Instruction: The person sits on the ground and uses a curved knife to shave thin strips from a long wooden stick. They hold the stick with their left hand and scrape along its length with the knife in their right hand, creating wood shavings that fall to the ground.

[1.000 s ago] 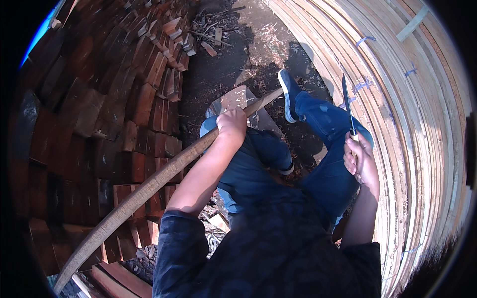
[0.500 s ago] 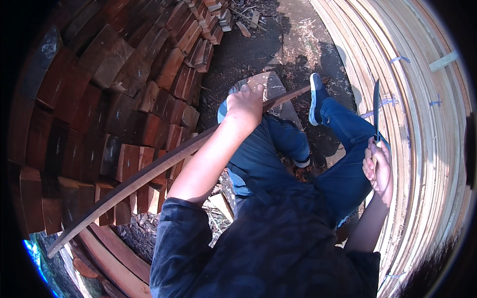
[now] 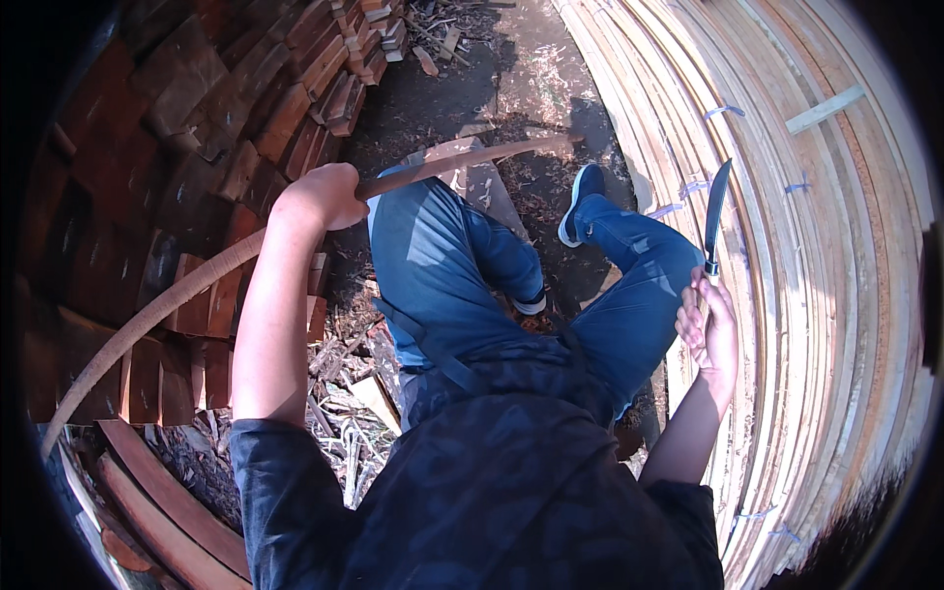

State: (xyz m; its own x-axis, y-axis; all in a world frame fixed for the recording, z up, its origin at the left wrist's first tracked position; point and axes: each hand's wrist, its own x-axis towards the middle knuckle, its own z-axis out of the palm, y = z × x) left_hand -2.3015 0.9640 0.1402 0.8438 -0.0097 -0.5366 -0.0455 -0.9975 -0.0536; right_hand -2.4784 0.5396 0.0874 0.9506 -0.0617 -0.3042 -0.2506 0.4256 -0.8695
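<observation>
My left hand (image 3: 320, 195) grips a long thin wooden strip (image 3: 187, 285) near its far third. The strip runs from the lower left up across my knee to a tip over a pale wooden block (image 3: 482, 182) on the ground. My right hand (image 3: 710, 329) holds a knife (image 3: 715, 211) with a dark curved blade pointing up, beside my right thigh. I sit with both legs in blue jeans (image 3: 442, 265) bent, one foot in a blue shoe (image 3: 582, 197) on the dirt.
A stack of reddish-brown wood pieces (image 3: 167, 167) fills the left side. A large pile of pale long strips (image 3: 816, 246) tied with blue bands curves along the right. Wood shavings and offcuts (image 3: 344, 413) litter the dark ground by my left leg.
My left hand has drawn the strip back toward me and to the left. The right hand keeps the knife upright and has shifted slightly. The view has tilted.
</observation>
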